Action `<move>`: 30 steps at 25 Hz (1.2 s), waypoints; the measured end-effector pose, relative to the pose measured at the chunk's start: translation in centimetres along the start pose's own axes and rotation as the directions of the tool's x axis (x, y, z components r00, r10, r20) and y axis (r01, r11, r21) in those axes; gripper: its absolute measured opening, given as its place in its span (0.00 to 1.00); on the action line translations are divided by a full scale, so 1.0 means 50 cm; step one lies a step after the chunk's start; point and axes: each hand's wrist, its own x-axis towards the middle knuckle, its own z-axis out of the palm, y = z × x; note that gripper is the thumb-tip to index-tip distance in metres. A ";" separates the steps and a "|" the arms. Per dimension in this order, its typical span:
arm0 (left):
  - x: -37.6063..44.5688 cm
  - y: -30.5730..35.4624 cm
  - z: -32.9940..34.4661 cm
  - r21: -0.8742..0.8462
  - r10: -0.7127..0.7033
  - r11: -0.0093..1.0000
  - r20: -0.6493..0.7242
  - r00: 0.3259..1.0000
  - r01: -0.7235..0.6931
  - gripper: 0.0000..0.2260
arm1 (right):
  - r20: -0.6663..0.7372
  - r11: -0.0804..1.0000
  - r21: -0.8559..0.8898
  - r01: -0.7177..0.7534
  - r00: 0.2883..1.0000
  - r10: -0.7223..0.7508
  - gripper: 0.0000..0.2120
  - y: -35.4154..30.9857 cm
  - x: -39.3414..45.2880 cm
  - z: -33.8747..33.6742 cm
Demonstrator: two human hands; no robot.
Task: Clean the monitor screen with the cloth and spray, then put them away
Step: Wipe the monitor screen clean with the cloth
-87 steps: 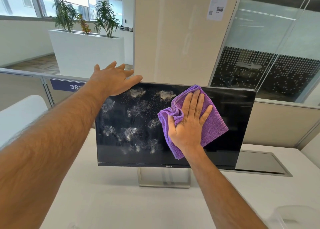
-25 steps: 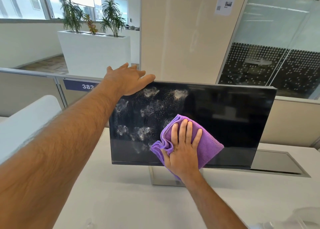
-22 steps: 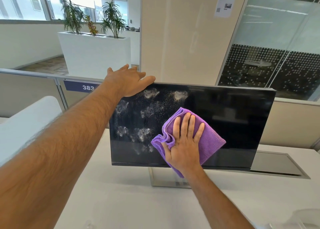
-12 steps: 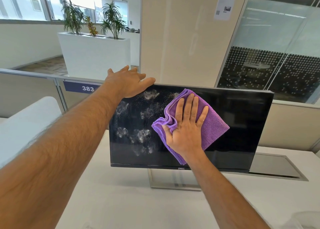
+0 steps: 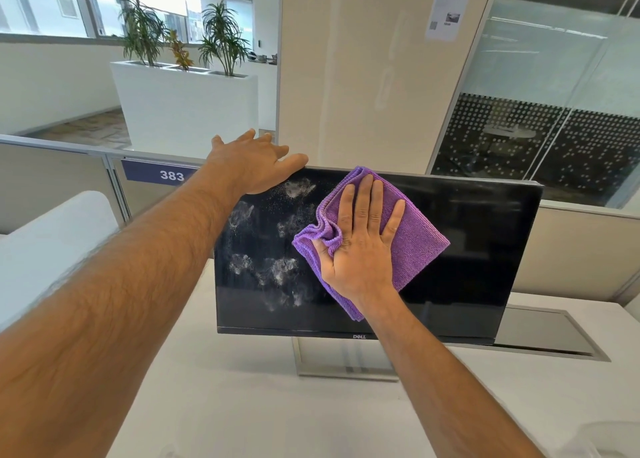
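Pressing flat against the glass, the right hand (image 5: 360,249) is spread with straight fingers over the folded purple microfibre cloth (image 5: 412,242), which is held against the upper middle of the black flat-panel monitor screen (image 5: 478,249); a bunched fold is caught beside the thumb. The left hand (image 5: 254,166) is laid open over the monitor's top left corner, fingers relaxed across the edge, gripping nothing. White spray residue (image 5: 273,246) is seen on the left half of the screen, while the right half looks dark and clear. The cloth is judged soft, light and limp, so it is best kept under a broad palm rather than pinched. The panel on its slim silver stand (image 5: 346,360) is judged thin and easily rocked, so bracing at the top edge seems wise, with light pressure. No spray bottle can be made out for certain.
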 end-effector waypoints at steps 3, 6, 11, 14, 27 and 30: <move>0.003 0.000 0.002 0.011 -0.002 1.000 -0.003 1.000 0.002 0.38 | 0.004 0.999 0.009 0.044 0.999 -0.044 0.44 -0.018 0.010 -0.003; 0.006 -0.002 0.003 0.012 -0.002 1.000 0.008 1.000 0.002 0.39 | 0.003 0.996 0.010 0.090 0.996 -0.090 0.44 -0.033 0.016 -0.005; 0.002 0.000 -0.003 -0.015 -0.017 1.000 0.029 0.999 0.018 0.38 | 0.020 0.993 -0.003 0.122 0.992 -0.122 0.43 -0.033 0.005 -0.002; 0.000 -0.001 -0.005 -0.026 -0.024 0.999 0.027 0.999 0.024 0.37 | 0.045 0.987 -0.021 0.161 0.986 -0.160 0.41 -0.034 -0.027 0.009; 0.003 -0.005 0.001 -0.022 -0.016 1.000 0.001 1.000 0.016 0.39 | 0.156 0.987 -0.076 0.142 0.979 -0.129 0.40 -0.043 -0.207 0.097; 0.005 -0.007 0.001 -0.037 -0.012 0.999 -0.012 1.000 0.011 0.40 | 0.179 0.989 -0.070 0.133 0.977 -0.118 0.39 -0.044 -0.240 0.110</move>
